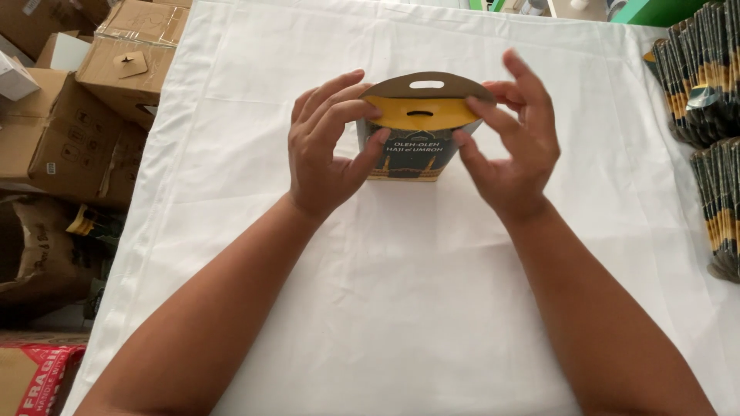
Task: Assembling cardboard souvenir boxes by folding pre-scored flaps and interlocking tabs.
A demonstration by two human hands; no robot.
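A table draped in a white cloth (401,308) fills most of the view; the fabric shows soft creases and hangs over the left edge. Even, diffuse light falls across it, with no hard shadows. Beyond the left edge, brown cardboard boxes (85,100) are stacked against each other on the floor, one sealed with clear tape, one printed with handling symbols. A box with a red printed band (35,370) sits at the lower left corner. Along the table's right edge stand dense stacks of flat dark and gold card blanks (713,139). Past the far right corner, a piece of green furniture (659,11) shows.
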